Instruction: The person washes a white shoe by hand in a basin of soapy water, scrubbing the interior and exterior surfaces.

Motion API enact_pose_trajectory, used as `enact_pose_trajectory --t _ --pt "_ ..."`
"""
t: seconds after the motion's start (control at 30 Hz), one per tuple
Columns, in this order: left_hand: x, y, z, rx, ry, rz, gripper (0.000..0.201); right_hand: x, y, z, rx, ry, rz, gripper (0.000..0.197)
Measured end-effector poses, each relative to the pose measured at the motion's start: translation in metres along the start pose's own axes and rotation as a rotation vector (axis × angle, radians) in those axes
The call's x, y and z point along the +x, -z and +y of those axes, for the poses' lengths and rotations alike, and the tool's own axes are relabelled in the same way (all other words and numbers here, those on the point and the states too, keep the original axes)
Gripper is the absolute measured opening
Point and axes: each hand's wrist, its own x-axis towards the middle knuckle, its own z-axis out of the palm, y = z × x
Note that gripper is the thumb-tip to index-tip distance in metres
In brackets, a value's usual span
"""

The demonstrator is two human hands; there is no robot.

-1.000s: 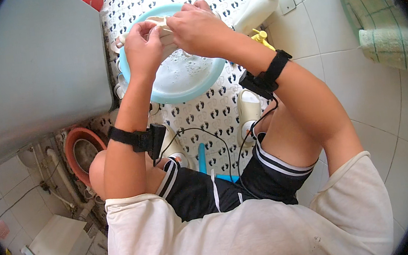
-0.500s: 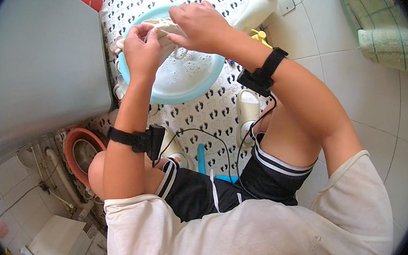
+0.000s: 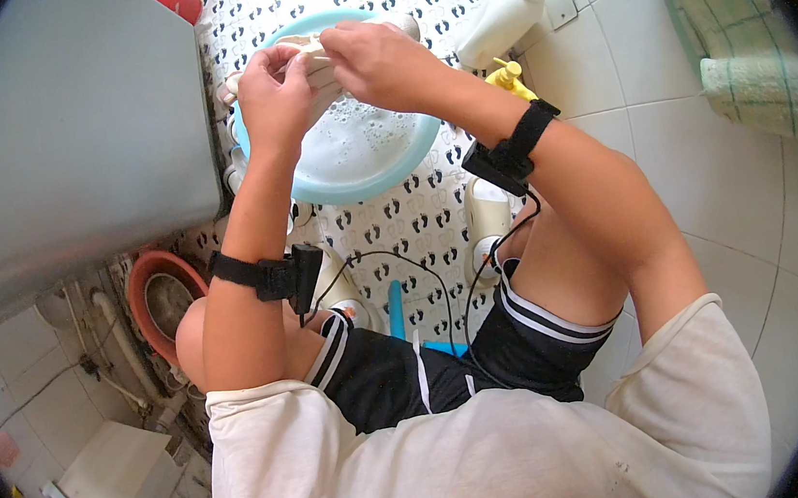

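Over a light-blue basin [image 3: 344, 192] of foamy water [image 3: 360, 151], both hands hold a white lace-up shoe [image 3: 320, 74]. My left hand [image 3: 272, 97] pinches it at its left end, thumb and forefinger pressed together near the opening. My right hand [image 3: 382, 64] is closed at the laced upper, fingertips close to the left thumb. Behind the right hand a rounded end of the shoe pokes out. Most of the right fingertips, and just what part they grip, are hidden.
A white bottle [image 3: 506, 19] and a yellow spray head [image 3: 509, 77] stand right of the basin by the tiled wall. A grey panel [image 3: 74, 118] bounds the left side. An orange-brown bucket [image 3: 145, 285] sits near my left knee. Black cables [image 3: 444, 293] hang between my arms.
My right hand has lowered and shifted slightly left, closer to the left hand. The loose lace that hung below the shoe no longer shows there. The shoe's rounded end has come into view.
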Motion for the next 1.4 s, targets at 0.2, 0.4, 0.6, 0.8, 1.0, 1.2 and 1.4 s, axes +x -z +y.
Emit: enact_pose_trajectory --t 0.2,0.4,0.6,0.8,1.0,1.2,1.4 --pt "0.007 0.009 0.004 -0.006 0.022 -0.038 0.016 -0.001 0.011 0.004 0.202 -0.061 -0.137 0.015" --pt "0.006 0.011 0.005 0.011 0.073 -0.038 0.017 -0.003 0.013 0.004 0.284 -0.014 -0.162 0.019" --pt "-0.003 0.002 0.000 -0.054 0.088 -0.073 0.017 -0.002 0.012 -0.004 0.137 -0.123 -0.129 0.024" --pt "-0.009 -0.006 -0.002 0.076 -0.016 -0.070 0.015 -0.003 -0.006 -0.002 -0.056 -0.135 -0.070 0.021" --pt "-0.007 -0.006 -0.008 0.028 -0.019 -0.048 0.012 -0.003 -0.007 -0.001 -0.041 -0.054 -0.088 0.016" --pt "-0.006 -0.004 -0.015 0.137 -0.081 -0.131 0.014 -0.005 -0.007 0.004 -0.030 -0.069 -0.199 0.017" --pt "0.002 0.010 -0.009 0.037 0.029 -0.061 0.015 -0.007 0.000 -0.001 0.004 -0.101 -0.212 0.026"
